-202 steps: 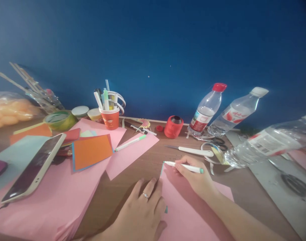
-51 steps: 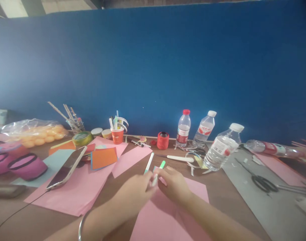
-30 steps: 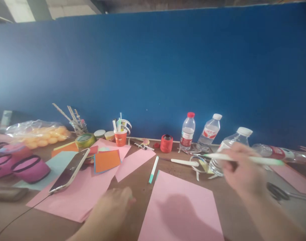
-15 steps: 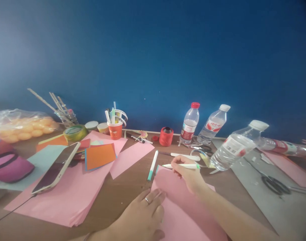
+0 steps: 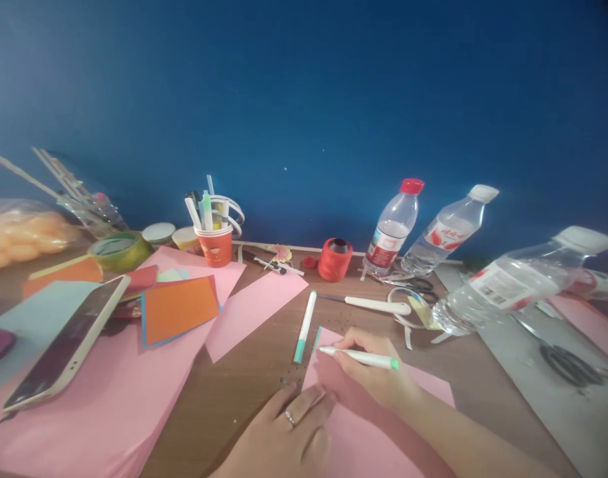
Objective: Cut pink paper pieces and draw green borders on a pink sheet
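Observation:
Pink paper (image 5: 364, 438) lies in front of me, with a thin bluish-green strip along its upper left edge. My left hand (image 5: 294, 425), a ring on one finger, rests flat with its fingertips on the paper's left edge. My right hand (image 5: 376, 365) pinches a white marker with a green end (image 5: 368, 358); its tip points left, close to the paper's upper left corner. Whether the tip touches the paper I cannot tell. Just left of that corner, a second white marker with a teal end (image 5: 305, 328) lies on the brown table (image 5: 224, 405).
Water bottles (image 5: 393, 226) stand behind to the right, near a red thread spool (image 5: 335, 259) and a white-handled tool (image 5: 376, 305). Black-handled scissors (image 5: 565, 365) lie on a grey sheet. Leftward are a paper cup of pens (image 5: 217, 247), orange cards (image 5: 182, 312), a phone (image 5: 68, 345) and pink sheets (image 5: 135, 392).
The right hand has brought the marker down and left toward the paper's upper left corner. My left hand stays on the paper's edge. The whole view has moved closer to the table.

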A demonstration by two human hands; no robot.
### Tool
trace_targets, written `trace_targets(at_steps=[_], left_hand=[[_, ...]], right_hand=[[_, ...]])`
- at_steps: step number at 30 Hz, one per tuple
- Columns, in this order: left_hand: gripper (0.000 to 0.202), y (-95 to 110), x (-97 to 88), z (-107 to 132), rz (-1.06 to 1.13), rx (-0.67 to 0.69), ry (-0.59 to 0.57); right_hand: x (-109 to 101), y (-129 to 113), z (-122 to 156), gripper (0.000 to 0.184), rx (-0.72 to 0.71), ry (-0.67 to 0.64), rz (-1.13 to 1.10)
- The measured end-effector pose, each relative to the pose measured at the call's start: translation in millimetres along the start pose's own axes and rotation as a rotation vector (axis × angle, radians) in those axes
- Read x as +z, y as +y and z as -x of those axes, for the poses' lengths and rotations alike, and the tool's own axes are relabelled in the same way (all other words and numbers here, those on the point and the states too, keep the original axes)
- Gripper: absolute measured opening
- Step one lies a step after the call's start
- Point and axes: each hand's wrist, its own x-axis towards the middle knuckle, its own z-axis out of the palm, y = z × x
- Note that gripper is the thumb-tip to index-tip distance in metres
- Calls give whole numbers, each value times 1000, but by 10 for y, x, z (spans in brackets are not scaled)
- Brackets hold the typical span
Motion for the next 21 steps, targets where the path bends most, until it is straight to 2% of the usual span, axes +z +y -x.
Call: trace_targets(at_steps=[4, 7, 16, 21], left_hand=[[19, -4, -40, -22, 9, -10, -3], [20, 0, -37, -29, 8, -24, 7], [20, 5, -25, -23, 29, -17, -33], [17, -4, -54, -36, 35, -14, -30]], right_hand=[[21, 19, -24, 13, -34, 48, 40], [29, 36, -36, 16, -8, 72, 45], [-7, -38, -42, 15, 62, 14, 61], [-9, -16, -10, 13, 4, -51, 30]])
